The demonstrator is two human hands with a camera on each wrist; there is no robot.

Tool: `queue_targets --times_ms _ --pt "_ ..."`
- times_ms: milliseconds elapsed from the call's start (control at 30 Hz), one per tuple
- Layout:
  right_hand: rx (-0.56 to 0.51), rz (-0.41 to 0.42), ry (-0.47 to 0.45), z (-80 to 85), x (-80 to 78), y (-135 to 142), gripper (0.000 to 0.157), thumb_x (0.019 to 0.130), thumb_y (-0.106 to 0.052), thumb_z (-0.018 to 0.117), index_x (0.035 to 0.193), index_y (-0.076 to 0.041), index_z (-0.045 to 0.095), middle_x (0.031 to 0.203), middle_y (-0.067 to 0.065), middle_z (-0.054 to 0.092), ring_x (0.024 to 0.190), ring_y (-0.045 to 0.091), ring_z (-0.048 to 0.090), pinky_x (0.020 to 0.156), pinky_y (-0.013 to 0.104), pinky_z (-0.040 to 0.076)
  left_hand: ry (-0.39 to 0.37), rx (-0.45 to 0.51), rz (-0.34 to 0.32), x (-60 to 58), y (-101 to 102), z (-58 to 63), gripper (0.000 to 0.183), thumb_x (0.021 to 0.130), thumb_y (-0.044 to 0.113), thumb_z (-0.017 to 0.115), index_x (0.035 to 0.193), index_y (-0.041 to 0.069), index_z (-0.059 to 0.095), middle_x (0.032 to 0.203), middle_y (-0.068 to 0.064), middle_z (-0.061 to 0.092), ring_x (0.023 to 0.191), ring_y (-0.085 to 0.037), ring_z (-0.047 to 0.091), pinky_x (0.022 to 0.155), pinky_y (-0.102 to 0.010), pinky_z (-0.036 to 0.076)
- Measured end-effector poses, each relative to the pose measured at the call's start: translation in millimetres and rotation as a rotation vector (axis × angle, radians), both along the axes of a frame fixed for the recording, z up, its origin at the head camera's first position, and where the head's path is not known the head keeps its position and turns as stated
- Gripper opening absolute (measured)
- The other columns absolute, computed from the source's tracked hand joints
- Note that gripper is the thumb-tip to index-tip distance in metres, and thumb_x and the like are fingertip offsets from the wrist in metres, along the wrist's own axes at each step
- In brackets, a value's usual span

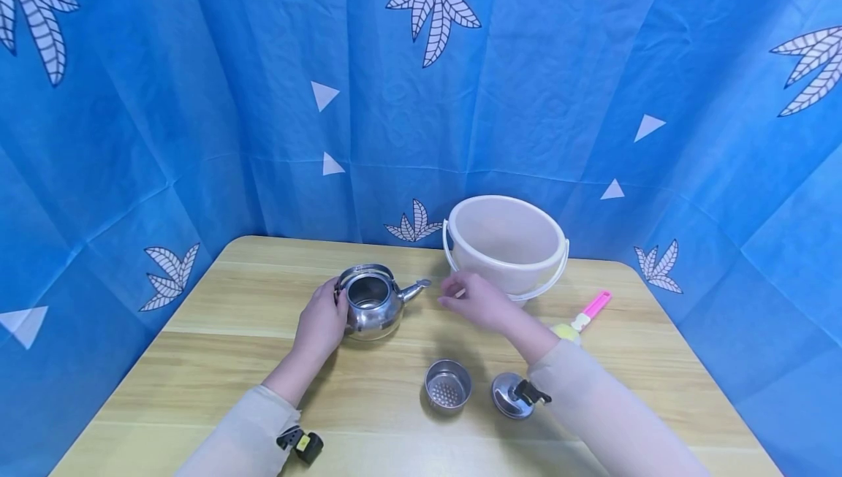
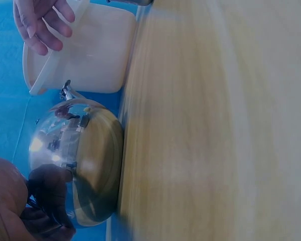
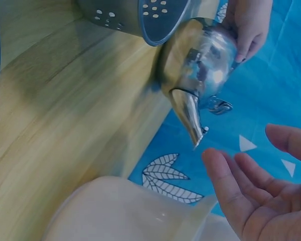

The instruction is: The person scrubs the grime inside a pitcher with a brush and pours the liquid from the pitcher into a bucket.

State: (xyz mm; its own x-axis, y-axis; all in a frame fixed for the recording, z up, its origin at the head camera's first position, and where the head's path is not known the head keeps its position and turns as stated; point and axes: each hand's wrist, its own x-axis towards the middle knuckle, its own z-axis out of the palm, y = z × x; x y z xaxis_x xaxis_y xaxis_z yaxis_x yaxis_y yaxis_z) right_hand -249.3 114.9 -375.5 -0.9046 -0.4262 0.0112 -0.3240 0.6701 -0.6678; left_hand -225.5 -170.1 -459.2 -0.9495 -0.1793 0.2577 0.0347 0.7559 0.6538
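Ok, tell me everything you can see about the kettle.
The kettle is round-bellied, shiny and silver, metal by its look, with a short spout aimed toward the bucket. It stands upright on the table, its top open and the inside showing. The left hand grips it on the side opposite the spout.

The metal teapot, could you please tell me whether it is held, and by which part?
The left hand holds the teapot at its side opposite the spout; the right hand holds nothing.

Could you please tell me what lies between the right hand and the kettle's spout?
Nothing: in the head view, only bare tabletop shows between the right hand and the spout of the kettle.
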Motion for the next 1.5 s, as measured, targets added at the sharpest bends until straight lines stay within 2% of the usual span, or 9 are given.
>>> queue_targets --times_ms 233,567,767,1200,1333,1500 --pt "0.021 0.002 -0.013 -1.3 -5.1 -5.9 0.041 0.093 -0.021 0.072 0.127 -0.002 0.062 0.12 0.014 0.067 0.109 0.028 0.065 0.097 0.042 0.053 0.012 -0.003 0.003 0.1 0.5 0.7 0.046 0.106 0.021 0.045 0.14 -0.01 0.048 0.136 -0.032 0.053 0.125 -0.046 0.054 0.103 -0.058 0.045" --pt "0.051 0.017 -0.01 -13.2 -16.7 -15.1 0.047 0.092 -0.021 0.071 0.132 0.0 0.058 0.121 0.016 0.066 0.113 0.03 0.062 0.1 0.044 0.051 0.02 0.001 -0.001 -0.4 0.6 -0.7 0.045 0.106 0.02 0.045 0.139 -0.011 0.048 0.136 -0.032 0.054 0.125 -0.047 0.053 0.103 -0.058 0.045" --pt "0.057 0.01 -0.042 -19.6 -21.3 -21.6 0.054 0.092 -0.023 0.071 0.136 0.002 0.054 0.126 0.017 0.064 0.118 0.032 0.06 0.102 0.045 0.049 0.005 0.009 -0.003 -0.1 0.4 -0.2 0.046 0.106 0.021 0.045 0.14 -0.01 0.047 0.137 -0.031 0.053 0.126 -0.046 0.052 0.105 -0.057 0.044" --pt "0.11 0.01 -0.014 -31.1 -31.6 -30.8 0.047 0.09 -0.022 0.071 0.129 0.001 0.057 0.12 0.019 0.065 0.114 0.034 0.061 0.098 0.046 0.052 -0.014 0.011 -0.004 -0.2 -0.4 0.1 0.047 0.106 0.023 0.044 0.141 -0.009 0.047 0.138 -0.03 0.052 0.127 -0.045 0.052 0.106 -0.057 0.043" --pt "0.092 0.01 -0.022 -32.2 -32.6 -33.8 0.044 0.09 -0.02 0.071 0.126 0.002 0.059 0.114 0.017 0.067 0.106 0.031 0.063 0.094 0.043 0.054 -0.017 0.013 -0.007 -0.1 0.0 -0.1 0.047 0.106 0.023 0.044 0.141 -0.009 0.047 0.138 -0.03 0.052 0.127 -0.045 0.052 0.105 -0.057 0.044" --pt "0.094 0.03 -0.006 -34.8 -36.0 -37.4 0.031 0.09 -0.02 0.07 0.113 0.0 0.063 0.09 0.006 0.065 0.079 0.02 0.059 0.072 0.033 0.053 -0.012 0.012 -0.007 -0.6 -0.4 -0.6 0.047 0.106 0.022 0.044 0.141 -0.009 0.047 0.138 -0.031 0.052 0.126 -0.046 0.052 0.105 -0.057 0.044"
